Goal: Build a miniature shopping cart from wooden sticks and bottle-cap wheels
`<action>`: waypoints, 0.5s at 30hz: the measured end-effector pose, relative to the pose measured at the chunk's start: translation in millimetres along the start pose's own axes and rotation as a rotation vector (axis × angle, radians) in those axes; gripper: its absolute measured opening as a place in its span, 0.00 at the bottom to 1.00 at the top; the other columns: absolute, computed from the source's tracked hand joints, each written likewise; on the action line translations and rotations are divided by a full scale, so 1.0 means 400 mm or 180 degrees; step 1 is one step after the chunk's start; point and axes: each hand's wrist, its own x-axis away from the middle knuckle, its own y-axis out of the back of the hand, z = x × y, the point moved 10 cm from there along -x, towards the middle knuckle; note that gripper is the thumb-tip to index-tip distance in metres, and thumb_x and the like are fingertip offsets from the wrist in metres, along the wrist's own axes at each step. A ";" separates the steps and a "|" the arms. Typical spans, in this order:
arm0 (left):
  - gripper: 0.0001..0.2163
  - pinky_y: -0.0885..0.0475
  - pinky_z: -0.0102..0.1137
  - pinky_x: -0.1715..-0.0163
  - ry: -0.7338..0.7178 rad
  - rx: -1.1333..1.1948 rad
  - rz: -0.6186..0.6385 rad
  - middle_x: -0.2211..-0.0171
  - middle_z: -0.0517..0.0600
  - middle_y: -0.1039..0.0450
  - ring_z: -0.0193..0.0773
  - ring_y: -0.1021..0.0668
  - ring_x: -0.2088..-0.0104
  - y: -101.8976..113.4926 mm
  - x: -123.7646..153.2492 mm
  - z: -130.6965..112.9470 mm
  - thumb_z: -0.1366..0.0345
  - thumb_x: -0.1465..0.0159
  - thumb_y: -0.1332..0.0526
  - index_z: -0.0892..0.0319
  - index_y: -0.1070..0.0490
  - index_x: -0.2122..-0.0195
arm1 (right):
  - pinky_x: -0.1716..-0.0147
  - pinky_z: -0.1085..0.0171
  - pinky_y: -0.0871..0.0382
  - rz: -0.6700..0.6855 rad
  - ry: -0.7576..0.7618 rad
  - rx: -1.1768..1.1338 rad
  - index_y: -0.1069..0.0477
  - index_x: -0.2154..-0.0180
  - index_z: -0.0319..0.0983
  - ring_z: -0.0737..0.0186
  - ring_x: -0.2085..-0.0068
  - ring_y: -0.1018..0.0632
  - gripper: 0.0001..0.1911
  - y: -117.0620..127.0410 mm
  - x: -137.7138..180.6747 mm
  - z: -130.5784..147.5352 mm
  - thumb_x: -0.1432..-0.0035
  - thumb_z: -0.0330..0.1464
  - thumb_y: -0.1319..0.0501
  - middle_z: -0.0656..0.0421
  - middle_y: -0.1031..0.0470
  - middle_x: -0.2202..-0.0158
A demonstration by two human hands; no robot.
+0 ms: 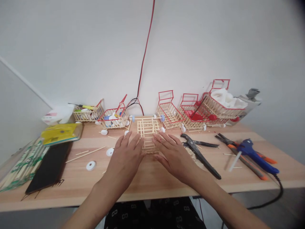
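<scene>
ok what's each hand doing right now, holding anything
Left hand: open, fingers spread flat, holding nothing, beside the wooden stick frame.
Right hand: open, flat, holding nothing, fingertips at the frame's other side.

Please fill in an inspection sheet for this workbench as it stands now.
Surface: wooden table, against a white wall.
Job's things: bare stick frame with small wheels, lying flat between both hands.
Clutter: finished red-trimmed stick carts along the wall; loose white wheels; black pliers; blue glue gun; yellow packet; chopstick packs.
Hands: left hand and right hand open, palms down, fingertips at the frame's near end.
Cables: red and black wires running up the wall; the glue gun's black cord off the right edge.
Surroundings: nothing seen.
</scene>
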 end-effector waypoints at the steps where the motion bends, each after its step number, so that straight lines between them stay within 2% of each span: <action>1: 0.17 0.33 0.52 0.44 0.0008 -0.0013 0.0022 0.45 0.55 0.29 0.59 0.33 0.41 0.000 -0.003 -0.001 0.64 0.36 0.40 0.62 0.29 0.47 | 0.38 0.49 0.43 0.0014 0.0011 0.0004 0.34 0.41 0.35 0.52 0.35 0.40 0.23 -0.002 0.000 0.001 0.34 0.38 0.48 0.52 0.35 0.38; 8: 0.10 0.33 0.50 0.44 -0.0115 0.0024 0.0118 0.49 0.54 0.25 0.57 0.31 0.42 -0.005 -0.021 -0.014 0.65 0.35 0.41 0.60 0.23 0.57 | 0.38 0.50 0.44 0.0066 0.0025 0.0025 0.34 0.41 0.33 0.52 0.36 0.38 0.24 -0.009 -0.007 0.002 0.33 0.39 0.49 0.52 0.34 0.38; 15: 0.10 0.32 0.48 0.45 -0.0126 0.0089 0.0142 0.49 0.54 0.26 0.55 0.31 0.42 -0.013 -0.025 -0.008 0.65 0.35 0.41 0.60 0.23 0.56 | 0.38 0.49 0.45 0.0064 0.0048 0.0041 0.34 0.42 0.32 0.51 0.35 0.38 0.25 -0.012 -0.011 0.004 0.32 0.39 0.50 0.51 0.34 0.39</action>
